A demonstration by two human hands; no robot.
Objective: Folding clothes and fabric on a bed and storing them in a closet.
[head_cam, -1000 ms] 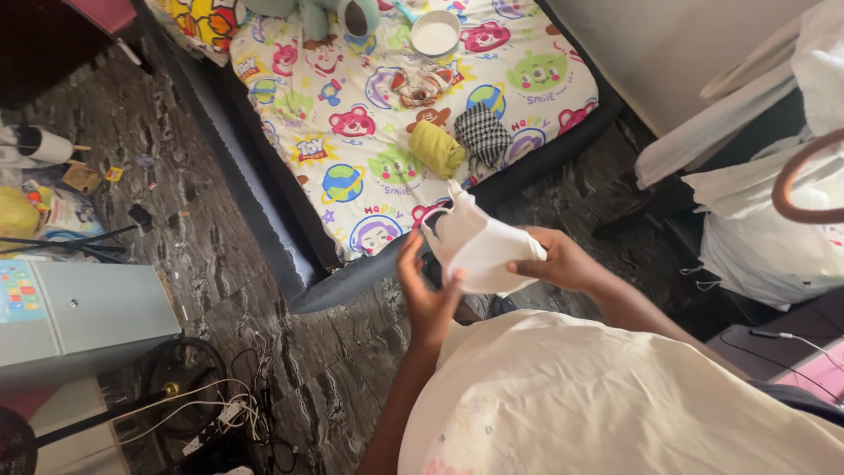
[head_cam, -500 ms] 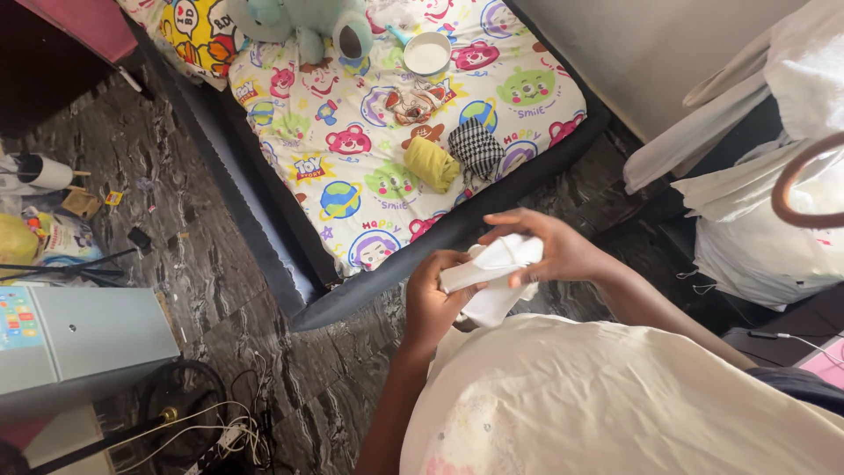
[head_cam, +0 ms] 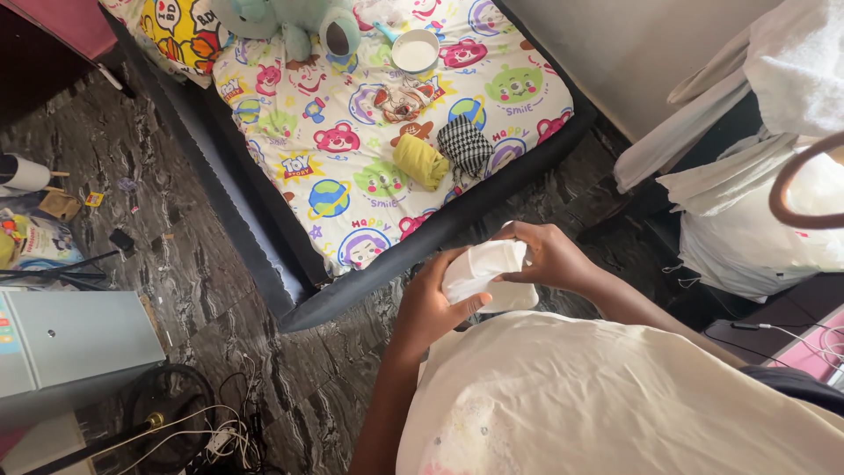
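Observation:
A small white garment [head_cam: 482, 271], rolled into a compact bundle, sits between both my hands in front of my chest. My left hand [head_cam: 431, 303] cups it from below and the left side. My right hand [head_cam: 549, 255] wraps over its top and right end. Beyond my hands lies a mattress with a colourful cartoon sheet [head_cam: 299, 167]. On the sheet rest a rolled yellow cloth [head_cam: 419, 161] and a rolled black-and-white checked cloth [head_cam: 463, 143], side by side.
A teal plush toy [head_cam: 290, 18], a white bowl [head_cam: 415, 51] and a small patterned item [head_cam: 400, 97] lie further up the sheet. White bags [head_cam: 765, 229] hang at the right. A grey box [head_cam: 70, 339], cables [head_cam: 202, 431] and clutter sit on the dark marble floor at the left.
The white garment went from loosely spread between my hands to a tight folded bundle. My hands closed in around it, and the view shifted slightly down the mattress.

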